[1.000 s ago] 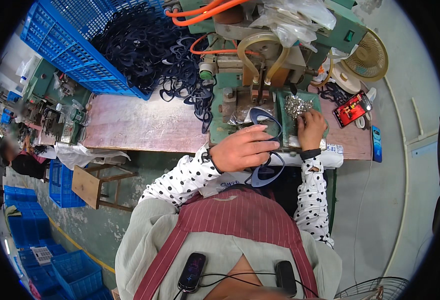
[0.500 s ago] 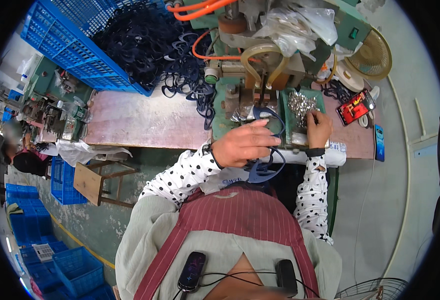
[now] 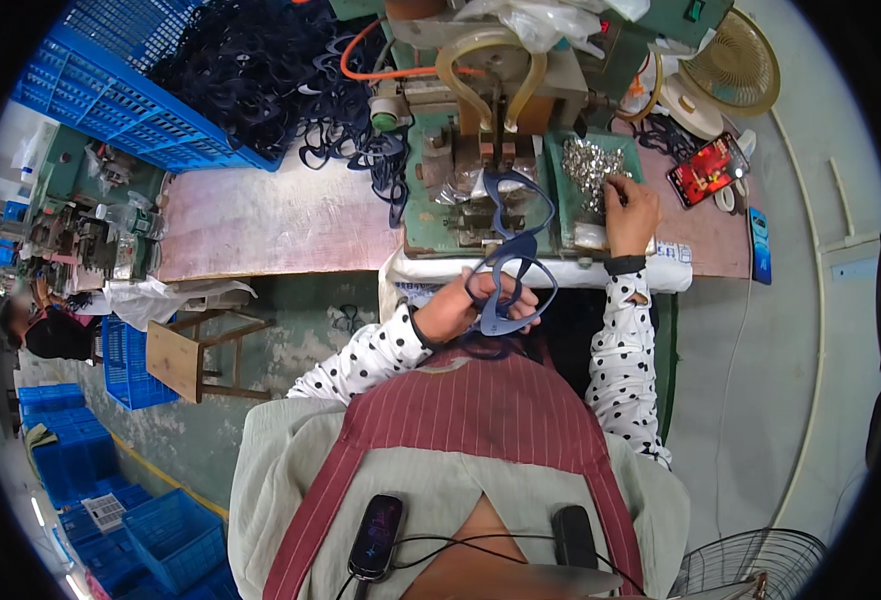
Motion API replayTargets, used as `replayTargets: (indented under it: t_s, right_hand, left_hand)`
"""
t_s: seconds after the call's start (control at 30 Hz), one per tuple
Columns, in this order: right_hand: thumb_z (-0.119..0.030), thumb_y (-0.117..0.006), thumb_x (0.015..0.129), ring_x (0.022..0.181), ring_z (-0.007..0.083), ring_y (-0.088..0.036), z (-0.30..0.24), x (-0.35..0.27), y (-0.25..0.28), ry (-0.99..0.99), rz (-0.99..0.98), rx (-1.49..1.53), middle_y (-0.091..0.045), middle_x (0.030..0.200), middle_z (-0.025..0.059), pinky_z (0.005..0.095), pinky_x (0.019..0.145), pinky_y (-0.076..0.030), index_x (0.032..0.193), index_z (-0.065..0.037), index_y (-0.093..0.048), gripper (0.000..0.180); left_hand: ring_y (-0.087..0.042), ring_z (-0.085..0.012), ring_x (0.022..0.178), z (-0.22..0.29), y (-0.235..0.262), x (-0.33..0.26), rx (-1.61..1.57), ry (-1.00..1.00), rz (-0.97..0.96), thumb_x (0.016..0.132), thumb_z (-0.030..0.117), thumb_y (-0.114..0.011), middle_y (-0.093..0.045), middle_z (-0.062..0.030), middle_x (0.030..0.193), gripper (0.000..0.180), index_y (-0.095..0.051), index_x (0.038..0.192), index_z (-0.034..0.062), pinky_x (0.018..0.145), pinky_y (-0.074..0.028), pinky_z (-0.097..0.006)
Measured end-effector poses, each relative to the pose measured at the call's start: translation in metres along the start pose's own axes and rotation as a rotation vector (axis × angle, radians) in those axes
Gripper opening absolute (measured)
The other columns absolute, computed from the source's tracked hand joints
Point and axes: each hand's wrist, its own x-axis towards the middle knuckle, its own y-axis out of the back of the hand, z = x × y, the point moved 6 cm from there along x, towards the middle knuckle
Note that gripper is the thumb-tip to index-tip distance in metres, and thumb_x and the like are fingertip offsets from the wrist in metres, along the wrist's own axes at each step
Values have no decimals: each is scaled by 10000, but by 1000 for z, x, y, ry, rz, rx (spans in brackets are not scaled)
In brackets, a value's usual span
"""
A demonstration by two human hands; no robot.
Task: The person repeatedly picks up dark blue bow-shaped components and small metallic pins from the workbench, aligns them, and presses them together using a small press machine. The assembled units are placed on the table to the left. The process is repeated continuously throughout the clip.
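Dark blue looped pieces are held in the loosely curled left hand at the centre of the frame, with their upper end seen against the green machine base. The right hand is positioned right of centre, at the silvery metal parts in the green tray; its fingers are drawn nearly together, and whether a part is gripped cannot be told.
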Motion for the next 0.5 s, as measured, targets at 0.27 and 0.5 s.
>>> replayTargets:
  t_s: [0.27,0.5]
  right_hand:
    - [-162,-730,745,875,272,-578,-1,0,3,-6,9,65,-647,789,74,401,809,-422,842,-145,-740,99]
    - [-160,-730,746,877,264,-577,-5,1,0,46,2,26,-648,786,66,390,808,-420,842,-141,-738,98]
  left_hand:
    - [-626,-305,948,11,-3,-20,-57,429,-238,933,664,-200,-645,-222,1016,883,-564,1154,-110,880,-471,-392]
    - [-623,-200,896,34,20,-36,175,323,-406,848,682,-489,-648,-124,909,855,-544,1187,-101,840,-476,-314]
